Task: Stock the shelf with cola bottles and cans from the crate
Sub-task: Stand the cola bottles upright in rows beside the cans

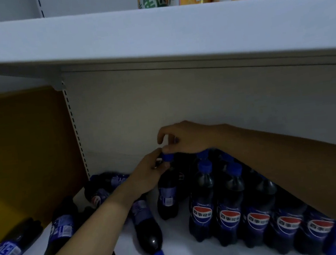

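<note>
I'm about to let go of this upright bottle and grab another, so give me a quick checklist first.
1. Left hand grips the upright bottle at its neck: ok.
2. Bottle stands vertical on the shelf: ok.
3. Its label faces front like the front row: not ok, turned sideways.
4. Right hand free: cannot tell.
5. Lying bottles left to stand up: not ok.

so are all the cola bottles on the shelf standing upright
No, several cola bottles lie on their sides on the shelf, left of the upright row.
</note>
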